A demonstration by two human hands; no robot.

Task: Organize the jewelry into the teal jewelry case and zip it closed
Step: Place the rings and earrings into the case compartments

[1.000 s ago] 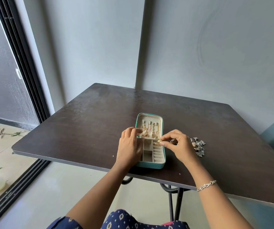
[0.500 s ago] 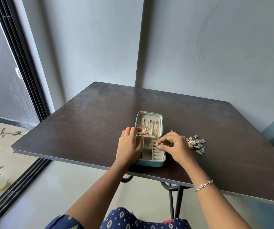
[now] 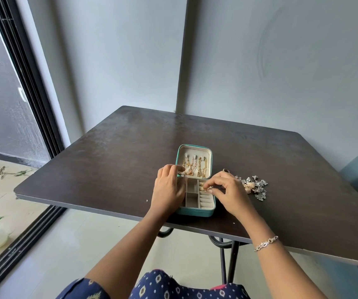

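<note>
Pinching gold piece (image 3: 203, 188), right hand (image 3: 229, 193) over teal case (image 3: 195, 212).

One view is given (wide-angle, head-worn): the bench (image 3: 113, 169) is looked down upon from close behind its near edge, the wall (image 3: 281, 72) being faced.

- Lowers right hand (image 3: 227, 193) from the hinge line of teal jewelry case (image 3: 195, 212) to its right-side slots, just below frame centre.
- Pinches small gold piece (image 3: 204, 188) there, no longer the thin strand stretched across the hinge.
- Uncovers more of silver jewelry pile (image 3: 253, 186) and dark ring (image 3: 226, 170), right of centre.
</note>
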